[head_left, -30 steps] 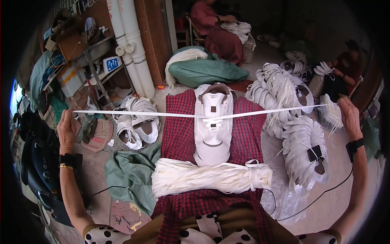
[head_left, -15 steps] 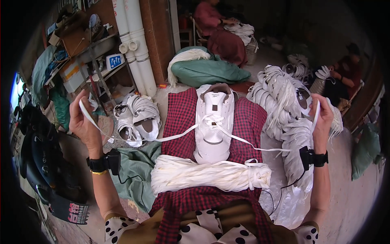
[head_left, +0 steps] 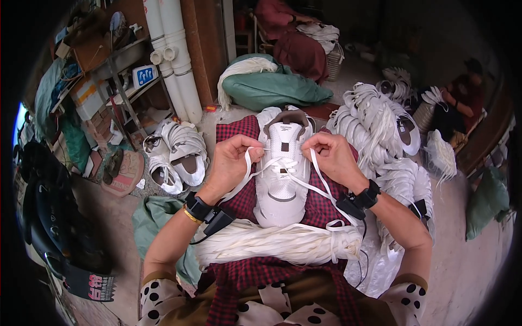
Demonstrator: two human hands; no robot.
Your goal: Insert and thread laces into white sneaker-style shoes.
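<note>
Presently, operating from a distance, I observe the left hand (head_left: 234,162) with thumb and fingers pinched on a white lace (head_left: 308,186) beside the left edge of the white shoe (head_left: 280,209). I record the right hand (head_left: 333,158) likewise pinching lace at the shoe's right edge. I find the shoe between both hands, toe down the view, on red-and-black checked cloth (head_left: 237,128); I note a bundle of pale laces (head_left: 272,243) just below the toe
</note>
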